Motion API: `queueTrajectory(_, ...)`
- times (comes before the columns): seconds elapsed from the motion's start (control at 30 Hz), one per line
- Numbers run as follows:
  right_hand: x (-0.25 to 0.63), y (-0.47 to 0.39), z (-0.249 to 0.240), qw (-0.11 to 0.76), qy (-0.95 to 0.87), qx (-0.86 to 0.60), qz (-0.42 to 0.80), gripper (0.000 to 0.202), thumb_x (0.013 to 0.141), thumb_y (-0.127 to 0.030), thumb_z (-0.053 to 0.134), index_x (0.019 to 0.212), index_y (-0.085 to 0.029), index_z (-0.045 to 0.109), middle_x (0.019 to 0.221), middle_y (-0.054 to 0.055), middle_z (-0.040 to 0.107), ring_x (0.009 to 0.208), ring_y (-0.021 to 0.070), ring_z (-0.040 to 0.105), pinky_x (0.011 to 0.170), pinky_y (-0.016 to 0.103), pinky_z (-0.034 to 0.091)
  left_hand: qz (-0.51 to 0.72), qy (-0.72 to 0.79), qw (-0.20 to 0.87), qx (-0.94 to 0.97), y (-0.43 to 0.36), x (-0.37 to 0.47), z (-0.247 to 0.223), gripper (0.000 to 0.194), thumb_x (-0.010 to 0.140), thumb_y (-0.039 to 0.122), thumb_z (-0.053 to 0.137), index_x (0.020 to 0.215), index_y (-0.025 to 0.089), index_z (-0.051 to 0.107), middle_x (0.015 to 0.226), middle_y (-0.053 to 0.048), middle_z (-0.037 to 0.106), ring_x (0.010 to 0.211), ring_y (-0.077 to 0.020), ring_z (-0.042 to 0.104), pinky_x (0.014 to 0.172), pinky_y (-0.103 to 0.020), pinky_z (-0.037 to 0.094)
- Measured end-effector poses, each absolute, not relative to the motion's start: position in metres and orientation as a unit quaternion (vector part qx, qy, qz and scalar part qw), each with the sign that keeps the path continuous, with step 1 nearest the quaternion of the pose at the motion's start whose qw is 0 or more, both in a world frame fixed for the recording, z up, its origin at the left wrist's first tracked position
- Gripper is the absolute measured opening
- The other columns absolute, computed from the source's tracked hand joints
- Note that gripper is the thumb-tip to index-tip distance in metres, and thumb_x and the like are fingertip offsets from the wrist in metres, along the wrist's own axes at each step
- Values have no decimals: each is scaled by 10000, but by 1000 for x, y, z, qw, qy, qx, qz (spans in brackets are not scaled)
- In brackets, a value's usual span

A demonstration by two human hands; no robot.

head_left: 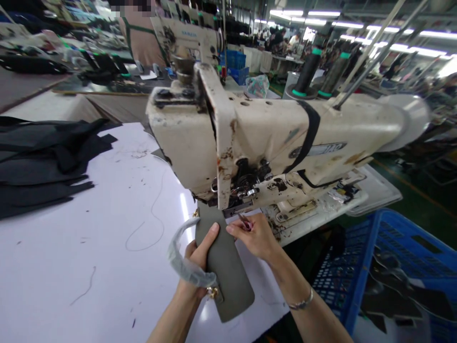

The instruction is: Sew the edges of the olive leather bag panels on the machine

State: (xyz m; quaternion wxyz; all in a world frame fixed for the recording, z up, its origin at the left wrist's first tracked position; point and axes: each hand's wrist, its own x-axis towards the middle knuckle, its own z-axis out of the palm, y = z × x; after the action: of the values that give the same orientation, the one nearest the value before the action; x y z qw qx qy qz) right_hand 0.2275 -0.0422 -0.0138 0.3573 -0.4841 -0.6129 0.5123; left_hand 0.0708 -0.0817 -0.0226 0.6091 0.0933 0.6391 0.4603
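My left hand (200, 259) grips a grey-green bag panel (230, 271), thumb on its upper face and fingers beneath. A curved handle (180, 259) wrapped in whitish film arches over that hand, joined to the panel by gold-coloured metal fittings (213, 291). At the panel's right edge, my right hand (255, 233) is closed around small pinkish thread snips (245, 222), blades pointing up and left. Its thumb and forefinger are pinched close to the edge; any thread between them is too small to see. The panel's far end lies under the sewing machine's head (193, 143).
Dark fabric pieces (46, 157) lie piled on the left of the white table (117, 286), with loose threads nearby. A blue crate (371, 247) holding dark pieces stands at lower right. Thread cones (309, 71) rise behind the machine. Another person (141, 38) is across the aisle.
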Motion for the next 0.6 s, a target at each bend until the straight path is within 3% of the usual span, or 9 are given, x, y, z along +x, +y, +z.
queueTrajectory(0.2,224,-45,-11,390,-538,-469,582,305,847,-355,714,605,-172,692,608,12,646,606,154,591,624,268,441,481,597,641,31,-73,79,-11,500,803,421,845,1149,72,754,831,-147,781,593,-278,730,475,-311,593)
queueTrajectory(0.43,223,-41,-12,395,-528,-486,573,298,825,-323,726,578,-162,685,581,12,626,586,138,565,604,261,425,501,585,638,25,-68,78,-15,493,768,375,876,1166,106,764,795,-101,776,570,-269,715,502,-320,606)
queueTrajectory(0.6,217,-35,-14,407,-489,-504,584,262,769,-333,755,579,-164,691,579,16,623,578,137,549,589,261,439,499,596,629,24,-61,75,-13,428,750,345,883,1057,66,776,791,-129,776,580,-260,718,513,-307,611)
